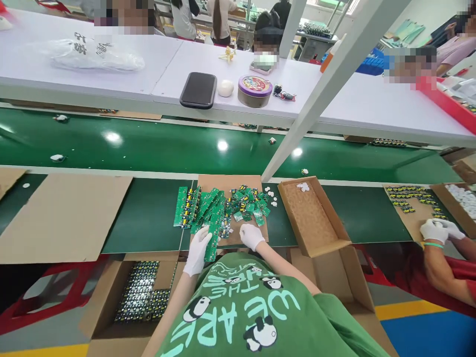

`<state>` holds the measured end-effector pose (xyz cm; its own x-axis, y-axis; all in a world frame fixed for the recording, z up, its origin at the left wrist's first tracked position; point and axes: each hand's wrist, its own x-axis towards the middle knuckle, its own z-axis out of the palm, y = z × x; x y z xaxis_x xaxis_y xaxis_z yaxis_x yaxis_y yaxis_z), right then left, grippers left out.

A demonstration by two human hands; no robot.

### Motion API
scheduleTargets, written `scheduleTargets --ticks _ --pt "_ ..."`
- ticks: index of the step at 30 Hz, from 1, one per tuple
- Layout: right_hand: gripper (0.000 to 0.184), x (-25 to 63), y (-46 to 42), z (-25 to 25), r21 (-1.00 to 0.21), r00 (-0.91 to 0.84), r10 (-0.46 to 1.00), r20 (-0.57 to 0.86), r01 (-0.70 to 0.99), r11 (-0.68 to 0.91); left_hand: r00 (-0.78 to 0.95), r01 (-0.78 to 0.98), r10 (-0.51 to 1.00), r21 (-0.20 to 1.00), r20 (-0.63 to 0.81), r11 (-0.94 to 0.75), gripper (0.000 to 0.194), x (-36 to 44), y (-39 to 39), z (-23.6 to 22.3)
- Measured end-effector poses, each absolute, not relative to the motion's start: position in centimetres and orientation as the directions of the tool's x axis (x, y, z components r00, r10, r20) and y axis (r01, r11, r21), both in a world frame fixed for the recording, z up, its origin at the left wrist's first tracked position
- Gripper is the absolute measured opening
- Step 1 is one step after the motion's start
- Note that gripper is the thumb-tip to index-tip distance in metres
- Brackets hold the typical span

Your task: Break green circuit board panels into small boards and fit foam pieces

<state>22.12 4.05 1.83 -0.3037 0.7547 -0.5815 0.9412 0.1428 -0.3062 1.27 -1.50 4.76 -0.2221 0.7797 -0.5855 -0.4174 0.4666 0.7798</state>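
Both my hands wear white gloves. My left hand rests at the near edge of the bench with its fingers closed round a long green circuit board strip. My right hand is curled into a loose fist beside it; whatever it holds is hidden. Just beyond the hands lies a heap of green circuit boards with yellow and black parts, spread over a brown cardboard sheet. Small white round pieces lie to the right of the heap.
An open shallow cardboard box sits right of the boards. A large cardboard sheet lies left. A box of boards stands below the bench. A green conveyor belt runs behind, under a white shelf. A co-worker's gloved hands work at right.
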Motion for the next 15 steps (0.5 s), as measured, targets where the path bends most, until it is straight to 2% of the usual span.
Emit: scheduleTargets --ticks 5,10,15 --pt "0.036 21.1 3.9 1.1 -0.352 -0.361 0.753 -0.550 0.918 0.183 -0.225 -0.426 0.751 0.756 -0.621 0.497 0.054 1.8 -0.9 5.2" --pt "0.031 18.6 4.4 0.8 -0.367 -0.364 0.775 -0.517 0.912 0.183 -0.252 -0.413 0.764 0.780 -0.594 0.470 0.054 1.6 -0.4 4.3" --pt "0.028 24.6 2.6 1.8 -0.359 -0.249 0.831 -0.498 0.931 0.064 -0.281 -0.403 0.764 0.794 -0.581 0.455 0.057 1.6 -0.6 4.3"
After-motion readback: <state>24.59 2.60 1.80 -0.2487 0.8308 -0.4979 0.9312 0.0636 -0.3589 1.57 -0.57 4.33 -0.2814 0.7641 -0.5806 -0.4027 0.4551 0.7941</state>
